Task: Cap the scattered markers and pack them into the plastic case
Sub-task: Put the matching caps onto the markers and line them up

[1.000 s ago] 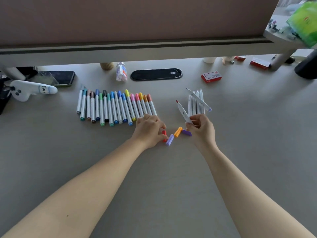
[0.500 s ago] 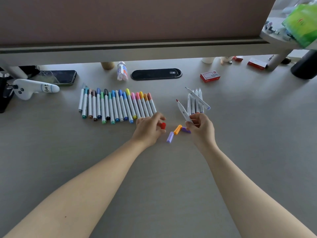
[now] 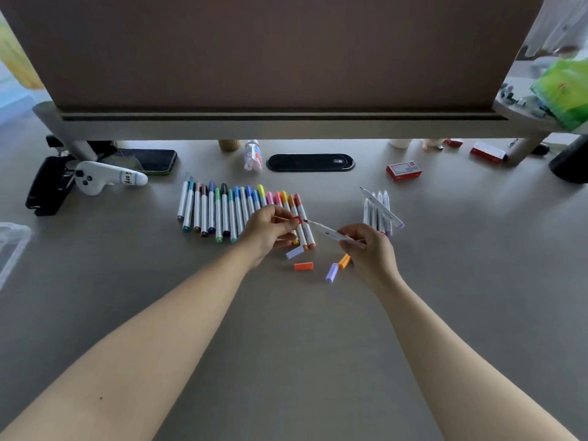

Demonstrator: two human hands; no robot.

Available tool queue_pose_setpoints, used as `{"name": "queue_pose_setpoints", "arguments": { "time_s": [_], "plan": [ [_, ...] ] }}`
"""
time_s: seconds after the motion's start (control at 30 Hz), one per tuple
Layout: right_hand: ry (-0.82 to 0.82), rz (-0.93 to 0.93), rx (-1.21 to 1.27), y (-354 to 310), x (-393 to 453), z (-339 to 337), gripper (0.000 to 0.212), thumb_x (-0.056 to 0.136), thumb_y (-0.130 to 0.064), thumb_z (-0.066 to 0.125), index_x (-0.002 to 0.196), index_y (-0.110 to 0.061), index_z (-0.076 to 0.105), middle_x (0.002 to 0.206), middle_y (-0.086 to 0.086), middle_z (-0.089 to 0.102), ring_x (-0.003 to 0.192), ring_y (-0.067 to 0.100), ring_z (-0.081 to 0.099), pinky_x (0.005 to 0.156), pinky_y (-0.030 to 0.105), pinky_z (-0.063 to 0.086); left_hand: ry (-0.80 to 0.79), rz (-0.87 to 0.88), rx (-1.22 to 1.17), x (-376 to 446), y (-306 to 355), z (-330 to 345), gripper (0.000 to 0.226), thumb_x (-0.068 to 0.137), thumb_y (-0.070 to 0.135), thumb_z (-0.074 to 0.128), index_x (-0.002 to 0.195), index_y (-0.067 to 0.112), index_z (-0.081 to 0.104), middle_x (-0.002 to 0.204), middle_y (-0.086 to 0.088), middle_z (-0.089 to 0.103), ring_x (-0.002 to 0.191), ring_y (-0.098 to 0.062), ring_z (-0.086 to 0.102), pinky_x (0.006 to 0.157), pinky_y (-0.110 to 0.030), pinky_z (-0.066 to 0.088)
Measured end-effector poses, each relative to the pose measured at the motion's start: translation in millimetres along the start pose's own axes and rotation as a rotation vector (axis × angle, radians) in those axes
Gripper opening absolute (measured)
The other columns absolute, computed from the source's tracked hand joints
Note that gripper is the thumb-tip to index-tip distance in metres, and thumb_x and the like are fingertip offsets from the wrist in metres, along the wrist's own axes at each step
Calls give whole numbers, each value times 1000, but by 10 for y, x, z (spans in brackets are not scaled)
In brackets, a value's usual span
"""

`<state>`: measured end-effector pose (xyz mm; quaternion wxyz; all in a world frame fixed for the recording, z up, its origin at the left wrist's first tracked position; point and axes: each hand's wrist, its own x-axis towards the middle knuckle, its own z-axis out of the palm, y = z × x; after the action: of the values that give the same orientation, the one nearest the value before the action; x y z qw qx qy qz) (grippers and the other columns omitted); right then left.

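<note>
Capped markers [image 3: 237, 211] lie side by side in a row at centre-left; uncapped white markers [image 3: 378, 211] sit in a small group to the right. An uncapped red-tipped marker [image 3: 331, 232] is held tilted above the table, its tip just beside a red cap [image 3: 299, 219]. 4 loose caps lie nearer: 2 lilac [image 3: 295, 251] [image 3: 331, 272], 2 orange [image 3: 303, 266] [image 3: 344, 261].

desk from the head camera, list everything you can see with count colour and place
capped markers: about sixteen, mixed colours, one row at centre
uncapped markers: about five, white, small pile at right
loose caps: four, two lilac, two orange, near the hands
plastic case: one, clear, left edge
phone: one, black, back left
controller: one, white, beside phone
small box: one, red, back right
bottle: one, clear, back centre
left hand: pinches red cap
right hand: grips red marker
</note>
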<state>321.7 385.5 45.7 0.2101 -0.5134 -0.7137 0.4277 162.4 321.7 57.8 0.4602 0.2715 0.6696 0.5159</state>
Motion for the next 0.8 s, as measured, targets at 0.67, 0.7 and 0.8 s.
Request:
{"name": "queue_pose_setpoints", "arguments": {
  "time_s": [0.67,0.7,0.8],
  "plan": [
    [32,-176,-69,-305,30,161,21,85,-7,57,104,-7,66,90,-1,53,80,11,47,59,4,31,214,133,18,241,52,57,18,86,12,59,74,18,48,94,-11,57,67,-7,54,49,-5,46],
    [42,-169,-68,-304,53,164,22,85,-7,57,105,-6,66,90,-1,52,80,11,47,59,4,31,207,135,15,257,54,82,15,87,12,59,77,17,48,95,-11,57,67,-7,55,49,-3,45],
    [88,-149,-35,-316,116,188,21,86,-7,57,105,-6,65,90,-1,51,79,10,46,59,2,33,133,123,17,297,78,174,20,87,14,58,105,12,47,100,-10,55,70,-9,56,50,-5,46]
  ]
}}
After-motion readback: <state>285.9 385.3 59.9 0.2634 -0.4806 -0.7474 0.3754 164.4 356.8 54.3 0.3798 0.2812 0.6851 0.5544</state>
